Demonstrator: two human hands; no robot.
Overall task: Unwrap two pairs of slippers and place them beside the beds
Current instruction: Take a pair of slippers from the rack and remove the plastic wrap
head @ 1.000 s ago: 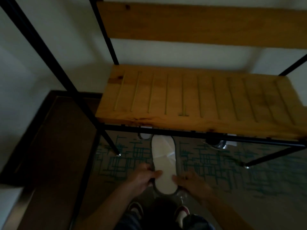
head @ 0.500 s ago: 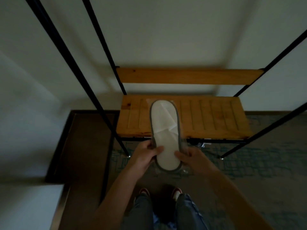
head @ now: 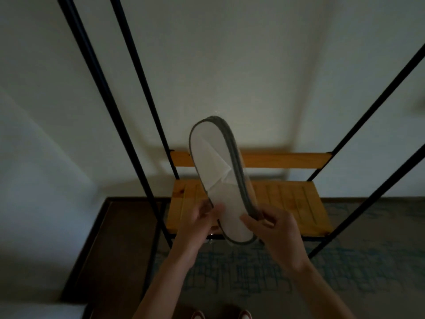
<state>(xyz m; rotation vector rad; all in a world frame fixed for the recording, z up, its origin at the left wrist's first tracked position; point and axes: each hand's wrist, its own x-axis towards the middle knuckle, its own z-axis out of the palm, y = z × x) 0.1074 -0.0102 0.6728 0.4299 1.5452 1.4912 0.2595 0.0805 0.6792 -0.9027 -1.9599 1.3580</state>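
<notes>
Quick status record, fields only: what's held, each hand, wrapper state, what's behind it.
held item: wrapped slipper pair, raised, toe end up, tilted
left hand: pinches the heel end's left edge
right hand: grips the heel end's right edge
wrapper: clear plastic, apparently still on
behind: wooden shelf in a black metal rack
floor: patterned carpet

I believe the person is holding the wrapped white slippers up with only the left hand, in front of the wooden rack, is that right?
Not quite: the head view shows both hands on it. The left hand and the right hand each grip the heel end of the wrapped white slippers, held up in front of the wooden rack.
</notes>
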